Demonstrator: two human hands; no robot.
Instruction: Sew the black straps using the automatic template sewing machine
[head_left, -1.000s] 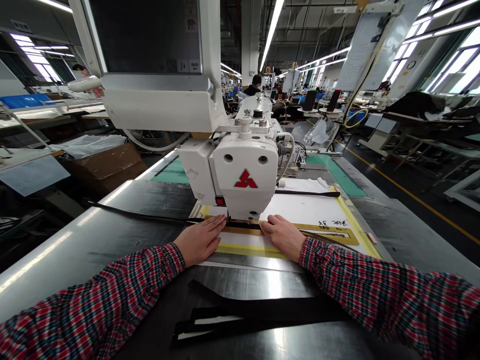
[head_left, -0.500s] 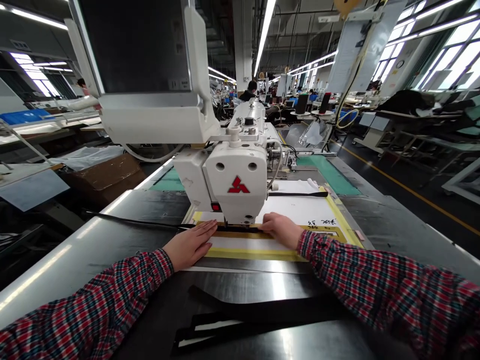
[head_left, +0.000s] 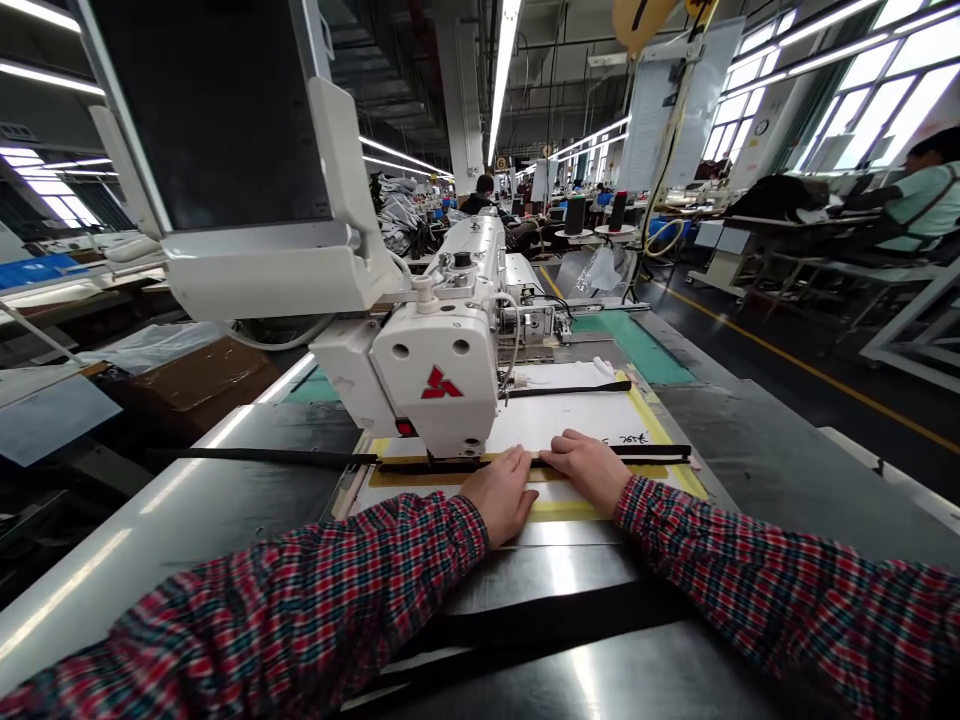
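A white template sheet [head_left: 574,412] edged with yellow tape lies under the white sewing machine head [head_left: 442,370]. My left hand [head_left: 501,492] rests on it just right of the needle area, fingers stretched out over a black fabric strip [head_left: 652,452]. Close beside it, my right hand [head_left: 591,468] has its fingers bent and pressed together on the same strip, which runs on to the template's right side. Another stretch of black strip [head_left: 262,456] trails left across the metal table. What lies directly beneath my fingers is hidden.
More black strips [head_left: 547,612] lie on the metal table nearest me, partly behind my left sleeve. A dark screen [head_left: 225,120] hangs at upper left. Farther back on the template lies another black strip [head_left: 570,389]. A person [head_left: 919,200] sits at the right.
My left hand has moved from left of the needle area to its right, close to my right hand. A black strip now shows beyond my right hand. The view has shifted.
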